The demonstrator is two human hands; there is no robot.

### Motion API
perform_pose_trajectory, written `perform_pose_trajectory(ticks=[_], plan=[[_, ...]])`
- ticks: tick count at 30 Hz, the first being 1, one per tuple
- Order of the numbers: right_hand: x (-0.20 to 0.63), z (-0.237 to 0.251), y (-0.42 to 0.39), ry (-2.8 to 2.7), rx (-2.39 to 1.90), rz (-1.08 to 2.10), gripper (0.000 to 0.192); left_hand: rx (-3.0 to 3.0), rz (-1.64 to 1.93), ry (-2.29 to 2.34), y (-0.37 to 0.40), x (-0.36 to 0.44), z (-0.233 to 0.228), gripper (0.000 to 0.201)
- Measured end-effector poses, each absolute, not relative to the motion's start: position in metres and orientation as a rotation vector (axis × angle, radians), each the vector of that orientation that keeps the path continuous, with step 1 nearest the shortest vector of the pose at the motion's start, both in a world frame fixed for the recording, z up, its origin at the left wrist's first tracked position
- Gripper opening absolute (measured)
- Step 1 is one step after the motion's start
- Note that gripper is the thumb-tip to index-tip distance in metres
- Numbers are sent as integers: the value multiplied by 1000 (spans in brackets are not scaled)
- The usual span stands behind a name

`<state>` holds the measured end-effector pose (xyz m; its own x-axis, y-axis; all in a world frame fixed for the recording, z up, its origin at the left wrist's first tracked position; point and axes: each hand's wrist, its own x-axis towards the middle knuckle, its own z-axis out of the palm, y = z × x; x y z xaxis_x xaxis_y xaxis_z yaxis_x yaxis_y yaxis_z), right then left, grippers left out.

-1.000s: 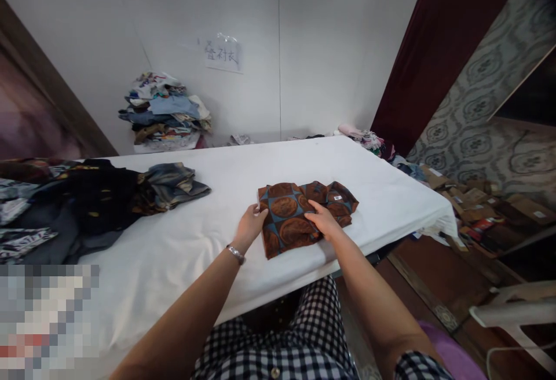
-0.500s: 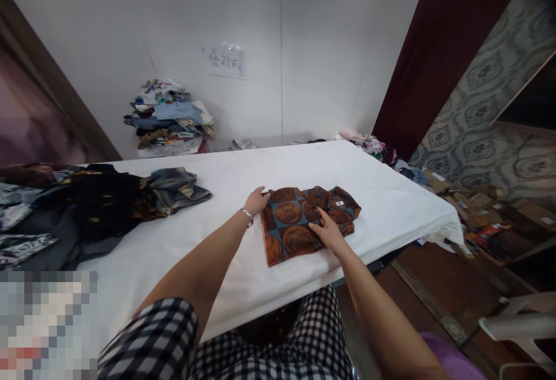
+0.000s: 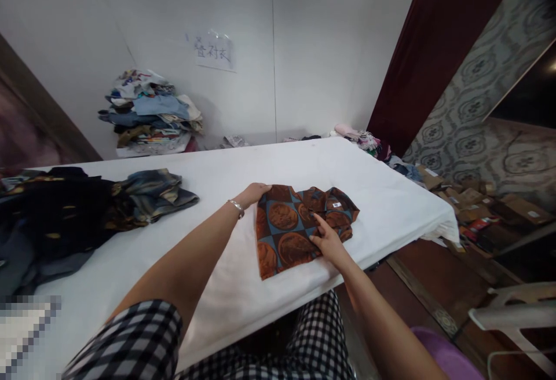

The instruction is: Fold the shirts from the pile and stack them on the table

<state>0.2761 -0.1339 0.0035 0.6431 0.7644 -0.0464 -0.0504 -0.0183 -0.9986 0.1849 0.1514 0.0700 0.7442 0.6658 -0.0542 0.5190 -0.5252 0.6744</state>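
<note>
Head view: the folded brown patterned shirt [image 3: 299, 223] lies on the white desk [image 3: 278, 165] near its front edge. The left hand [image 3: 253, 192] rests flat-fingered on its far-left corner; the right hand [image 3: 329, 242], fingers spread, presses its right side, gripping nothing.

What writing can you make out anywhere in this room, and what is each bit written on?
"叠衬衣": handwritten on the white paper sheet taped to the wall.
Small white tag on the brown patterned shirt: too small to read.
Labels on the cardboard boxes on the floor: too blurred to read.
</note>
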Motion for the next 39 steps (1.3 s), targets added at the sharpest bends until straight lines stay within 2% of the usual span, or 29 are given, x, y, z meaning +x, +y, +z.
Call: perform_pose_trajectory(ticks=[2,6,12,18,25,31,35,39], plan=[[276,5,-134,-625,-1460,724,79,2259,259,915,152,187,70,33],[277,9,-133,-649,-1501,651,74,2347,233,1018,150,189,64,16],[278,3,-129,-728,-1622,536,61,2400,327,1055,143,179,62,48],[276,8,-132,-795,-1718,430,57,2338,427,1131,129,145,72,61],[274,32,-143,-915,-1928,287,53,1636,242,1128,88,106,72,82],[241,45,-164,-1043,-1843,86,42,1675,223,1127,79,112,60,91],[212,40,-178,-1088,-1833,91,41,1796,286,1141,83,122,49,81],[203,40,-181,-1193,-1898,-82,39,1842,335,1155,84,123,44,75]])
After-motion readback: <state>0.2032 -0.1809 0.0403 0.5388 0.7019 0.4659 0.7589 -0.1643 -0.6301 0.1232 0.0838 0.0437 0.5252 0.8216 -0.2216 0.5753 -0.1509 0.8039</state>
